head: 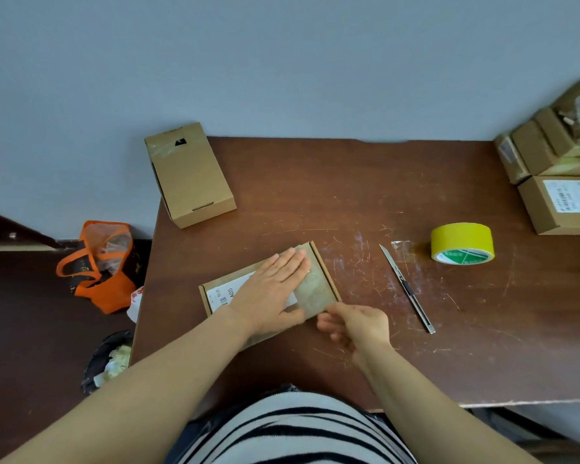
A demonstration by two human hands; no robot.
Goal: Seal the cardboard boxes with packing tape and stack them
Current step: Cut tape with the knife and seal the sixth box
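A flat cardboard box [318, 289] with a white label lies near the table's front left. A strip of tape runs across its right part. My left hand [272, 289] lies flat on top of the box with straight fingers, pressing it down. At the box's near right corner my right hand [355, 324] has its fingers curled against the edge, where the tape folds over. The yellow tape roll [461, 243] stands to the right. A utility knife [407, 289] with its blade out lies between box and roll.
A taller cardboard box [190, 175] stands at the table's [349, 182] far left corner. Several labelled boxes [559, 182] are stacked at the far right. An orange bag [104, 266] and a waste bin [108, 363] sit on the floor to the left.
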